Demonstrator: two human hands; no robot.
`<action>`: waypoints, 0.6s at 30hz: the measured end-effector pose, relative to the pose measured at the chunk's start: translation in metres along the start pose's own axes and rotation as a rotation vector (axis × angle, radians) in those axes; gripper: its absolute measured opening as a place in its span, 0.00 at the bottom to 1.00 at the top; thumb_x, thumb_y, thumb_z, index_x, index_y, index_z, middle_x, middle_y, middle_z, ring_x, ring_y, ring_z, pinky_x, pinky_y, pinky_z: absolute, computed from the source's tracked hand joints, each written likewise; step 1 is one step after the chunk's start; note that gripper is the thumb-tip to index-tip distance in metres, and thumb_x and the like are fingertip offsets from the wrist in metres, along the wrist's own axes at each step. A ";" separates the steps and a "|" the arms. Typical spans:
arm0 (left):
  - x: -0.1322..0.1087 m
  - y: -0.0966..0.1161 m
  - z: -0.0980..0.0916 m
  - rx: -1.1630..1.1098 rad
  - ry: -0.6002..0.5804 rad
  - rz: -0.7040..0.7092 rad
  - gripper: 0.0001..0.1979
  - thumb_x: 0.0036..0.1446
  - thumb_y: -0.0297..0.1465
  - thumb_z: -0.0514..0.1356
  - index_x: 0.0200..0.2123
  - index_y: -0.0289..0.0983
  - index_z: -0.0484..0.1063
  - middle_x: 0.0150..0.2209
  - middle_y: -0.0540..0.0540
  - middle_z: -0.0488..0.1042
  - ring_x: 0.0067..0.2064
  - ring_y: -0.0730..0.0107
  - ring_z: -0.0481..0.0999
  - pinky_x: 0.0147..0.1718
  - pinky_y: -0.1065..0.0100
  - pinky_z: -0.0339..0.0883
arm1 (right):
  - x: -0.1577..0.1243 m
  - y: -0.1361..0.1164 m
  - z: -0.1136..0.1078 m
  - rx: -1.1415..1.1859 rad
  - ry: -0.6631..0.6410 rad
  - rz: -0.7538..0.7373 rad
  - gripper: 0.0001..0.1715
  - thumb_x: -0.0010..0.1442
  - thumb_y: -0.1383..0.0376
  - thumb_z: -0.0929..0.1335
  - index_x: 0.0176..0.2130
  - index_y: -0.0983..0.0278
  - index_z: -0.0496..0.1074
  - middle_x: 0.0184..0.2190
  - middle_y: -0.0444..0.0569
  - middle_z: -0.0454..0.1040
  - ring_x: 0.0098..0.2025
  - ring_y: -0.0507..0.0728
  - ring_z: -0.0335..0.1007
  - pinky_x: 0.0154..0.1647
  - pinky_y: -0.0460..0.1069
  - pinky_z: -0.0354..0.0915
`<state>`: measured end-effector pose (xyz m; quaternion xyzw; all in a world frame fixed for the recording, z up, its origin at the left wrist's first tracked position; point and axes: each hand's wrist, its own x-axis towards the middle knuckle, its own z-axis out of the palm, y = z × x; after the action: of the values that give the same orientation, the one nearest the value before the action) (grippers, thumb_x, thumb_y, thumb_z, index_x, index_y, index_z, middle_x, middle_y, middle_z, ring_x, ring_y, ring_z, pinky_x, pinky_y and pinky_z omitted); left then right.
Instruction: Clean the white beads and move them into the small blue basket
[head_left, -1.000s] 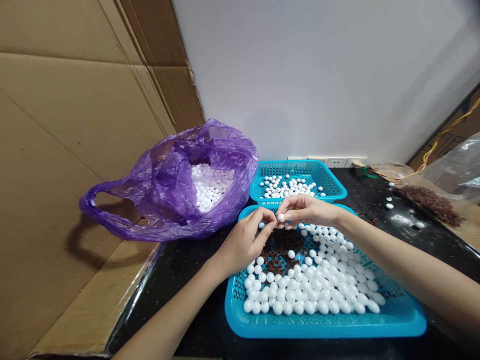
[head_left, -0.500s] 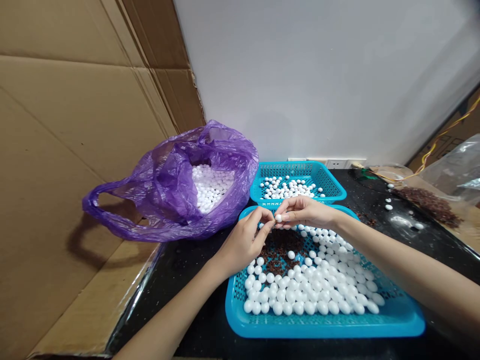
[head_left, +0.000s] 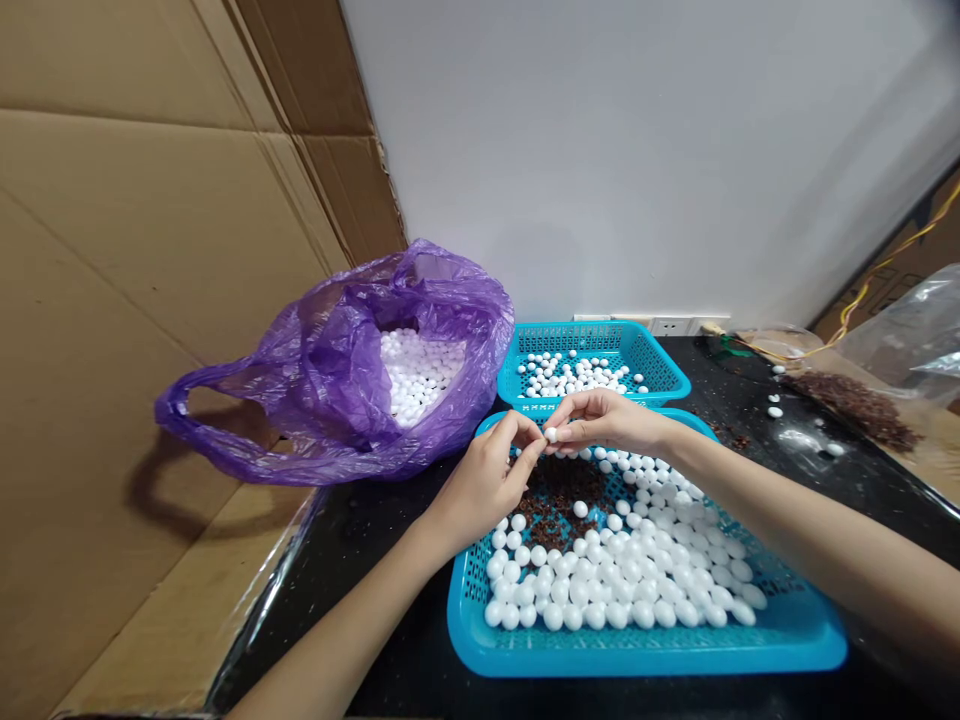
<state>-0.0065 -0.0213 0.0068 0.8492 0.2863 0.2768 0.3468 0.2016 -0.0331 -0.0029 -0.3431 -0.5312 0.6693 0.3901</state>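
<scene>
Between the thumb and fingers of my right hand point(head_left: 604, 420) is a small white ball point(head_left: 551, 435). My left hand point(head_left: 489, 478) is closed in a pinch right against that ball; whatever its fingertips hold is too small to make out. Both hands are over the far left part of a blue plastic basket point(head_left: 645, 660). Many loose white balls point(head_left: 637, 575) fill the front and right of this basket. A heap of small dark brown bits point(head_left: 562, 495) lies in it below my hands.
A second blue basket point(head_left: 667, 370) with smaller-looking white balls stands behind, by the wall. At left, a purple plastic bag point(head_left: 322, 370) holds more white balls beside cardboard point(head_left: 135, 250). Brown bits point(head_left: 855, 408), stray balls and a clear bag point(head_left: 922, 330) lie at right on the black tabletop point(head_left: 360, 560).
The whole view has shifted very slightly. My hands stay together at the white ball, with their fingertips a touch closer around it.
</scene>
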 end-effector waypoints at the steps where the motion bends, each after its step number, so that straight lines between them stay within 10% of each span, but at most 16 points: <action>1: 0.000 0.000 0.000 -0.001 0.001 -0.005 0.08 0.62 0.36 0.50 0.36 0.38 0.64 0.35 0.48 0.69 0.38 0.67 0.72 0.34 0.66 0.71 | 0.000 0.000 0.000 -0.008 0.002 0.000 0.09 0.49 0.65 0.74 0.33 0.64 0.76 0.31 0.46 0.78 0.35 0.50 0.74 0.39 0.46 0.70; 18: -0.002 0.001 0.002 -0.107 -0.036 -0.074 0.08 0.63 0.37 0.48 0.40 0.39 0.59 0.26 0.53 0.63 0.24 0.76 0.68 0.21 0.74 0.69 | 0.000 -0.001 -0.009 -0.006 -0.073 -0.002 0.08 0.53 0.67 0.72 0.36 0.65 0.76 0.34 0.47 0.79 0.38 0.50 0.75 0.39 0.44 0.70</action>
<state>-0.0063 -0.0234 0.0059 0.8230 0.2959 0.2635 0.4070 0.2096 -0.0285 -0.0033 -0.3191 -0.5476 0.6794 0.3698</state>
